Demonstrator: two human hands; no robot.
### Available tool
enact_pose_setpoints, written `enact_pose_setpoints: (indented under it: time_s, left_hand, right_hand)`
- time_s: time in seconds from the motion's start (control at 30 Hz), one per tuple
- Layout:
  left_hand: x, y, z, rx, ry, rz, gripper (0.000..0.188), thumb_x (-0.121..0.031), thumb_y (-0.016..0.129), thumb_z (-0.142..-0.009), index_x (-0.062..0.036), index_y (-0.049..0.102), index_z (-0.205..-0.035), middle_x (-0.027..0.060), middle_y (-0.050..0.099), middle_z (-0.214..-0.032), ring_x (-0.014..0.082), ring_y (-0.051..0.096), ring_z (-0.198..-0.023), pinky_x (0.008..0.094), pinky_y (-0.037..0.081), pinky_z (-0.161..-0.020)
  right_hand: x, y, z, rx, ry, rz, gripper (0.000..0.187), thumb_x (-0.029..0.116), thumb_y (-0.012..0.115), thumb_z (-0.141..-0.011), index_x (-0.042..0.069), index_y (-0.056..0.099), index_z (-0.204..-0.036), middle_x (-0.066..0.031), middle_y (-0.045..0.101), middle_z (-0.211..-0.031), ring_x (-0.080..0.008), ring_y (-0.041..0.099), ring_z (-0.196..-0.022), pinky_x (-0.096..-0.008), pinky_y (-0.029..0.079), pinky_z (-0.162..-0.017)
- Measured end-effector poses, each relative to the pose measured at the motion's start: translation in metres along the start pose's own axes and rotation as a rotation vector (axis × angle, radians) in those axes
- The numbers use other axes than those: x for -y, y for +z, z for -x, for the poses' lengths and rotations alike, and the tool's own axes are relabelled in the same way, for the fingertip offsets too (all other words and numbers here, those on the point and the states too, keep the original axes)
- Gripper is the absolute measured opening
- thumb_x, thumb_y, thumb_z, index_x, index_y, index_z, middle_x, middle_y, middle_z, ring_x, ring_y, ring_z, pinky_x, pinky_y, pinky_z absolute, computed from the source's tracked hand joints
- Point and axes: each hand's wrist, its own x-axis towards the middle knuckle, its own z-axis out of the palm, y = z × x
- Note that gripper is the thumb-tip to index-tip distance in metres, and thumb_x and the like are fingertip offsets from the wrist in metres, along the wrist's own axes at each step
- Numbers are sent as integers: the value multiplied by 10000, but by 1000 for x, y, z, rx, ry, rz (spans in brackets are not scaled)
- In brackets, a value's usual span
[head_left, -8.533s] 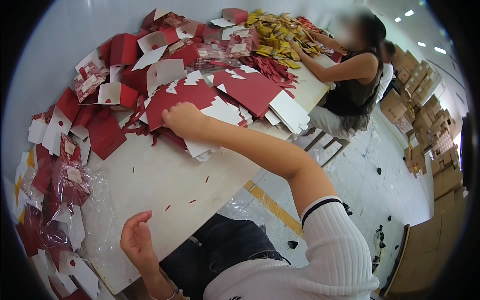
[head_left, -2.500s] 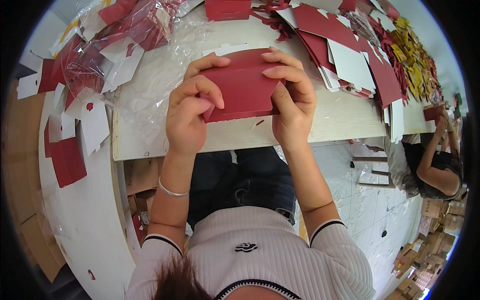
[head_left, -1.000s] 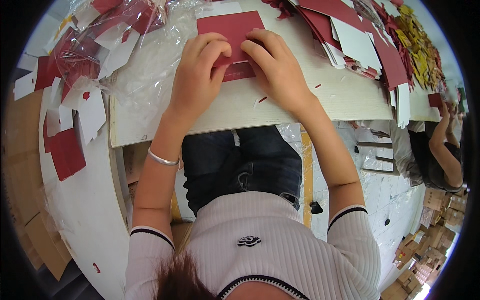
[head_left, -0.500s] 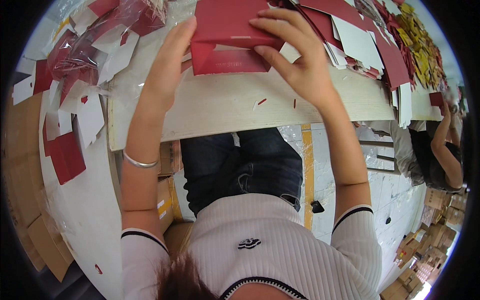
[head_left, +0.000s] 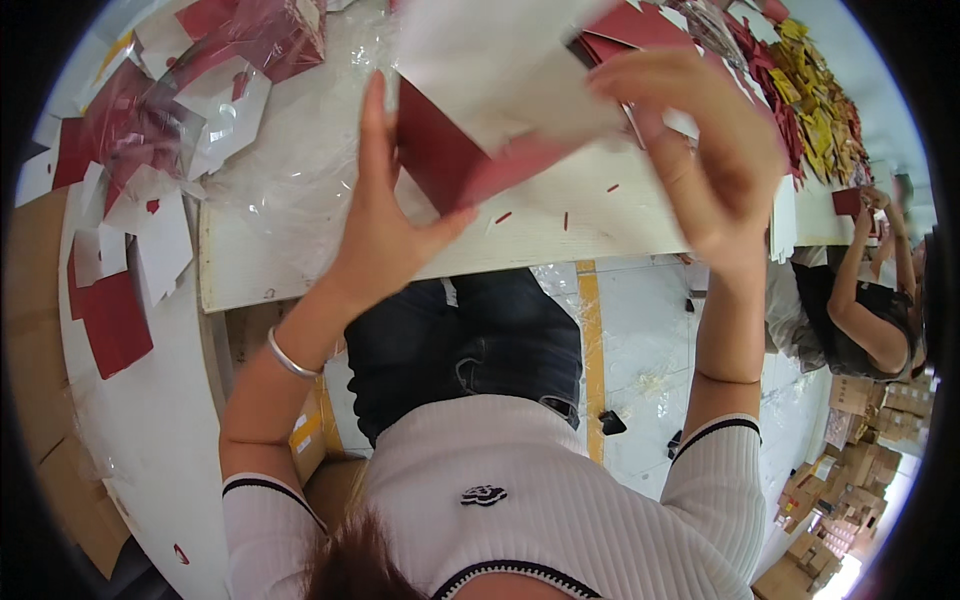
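I hold a red cardboard box blank with a white inner face [head_left: 500, 90] up above the white table [head_left: 560, 225]. My left hand [head_left: 385, 215] presses flat against its red left side, thumb under the lower corner. My right hand [head_left: 705, 150] grips its right edge with fingers curled over the white face. The blank is partly folded, white side turned toward the camera. A silver bracelet [head_left: 290, 358] sits on my left wrist.
Crumpled clear plastic [head_left: 290, 170] lies on the table at left, beside loose red and white card pieces [head_left: 150, 200]. More red blanks and yellow pieces [head_left: 810, 100] pile up at the far right. Another person [head_left: 860, 310] sits at right. Brown cartons [head_left: 850, 480] stand on the floor.
The blank went from lying pressed on the table to being lifted and turned, so its white inside now faces up. Both hands rose with it.
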Motion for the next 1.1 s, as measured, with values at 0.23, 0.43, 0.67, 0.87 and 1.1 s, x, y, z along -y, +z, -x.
enact_pose_setpoints:
  time_s: [0.23, 0.43, 0.67, 0.87, 1.1]
  left_hand:
    - [-5, 22, 45, 88, -127, -247, 1009, -67, 757, -578, -14, 119, -1358, 206, 393, -1246, 373, 435, -1124, 385, 377, -928]
    - [-4, 26, 46, 95, -130, -248, 942, -98, 761, -622, 21, 144, -1323, 182, 369, -1240, 300, 428, -1118, 365, 364, -931]
    - [-5, 25, 46, 172, -131, -245, 949, -98, 747, -657, 38, 95, -1332, 183, 326, -1273, 264, 399, -1151, 362, 339, -953]
    - [-7, 26, 44, 188, -155, -213, 921, -76, 722, -679, 51, 83, -1330, 193, 333, -1270, 270, 406, -1149, 370, 356, -935]
    - [-8, 24, 42, 212, -138, -226, 892, -63, 705, -686, 54, 98, -1330, 198, 376, -1245, 282, 439, -1123, 361, 374, -915]
  right_hand:
    - [12, 20, 7, 618, 236, 120, 135, 86, 574, -745, 23, 582, -864, -139, 551, -774, -292, 568, -783, -366, 469, -617]
    - [3, 34, -16, 919, 285, 310, 183, 163, 608, -741, 46, 598, -881, -108, 580, -859, -251, 574, -844, -333, 475, -695]
    - [-28, 94, 2, 872, 196, 557, 239, 251, 623, -715, 137, 633, -926, -22, 603, -1000, -225, 584, -915, -329, 470, -791]
    - [-29, 85, 0, 966, 62, 575, 159, 177, 615, -705, 69, 656, -814, -64, 637, -879, -226, 612, -843, -307, 491, -752]
    - [-17, 86, -6, 1090, 110, 468, 144, 156, 608, -691, 68, 658, -793, -69, 645, -819, -228, 623, -801, -311, 491, -739]
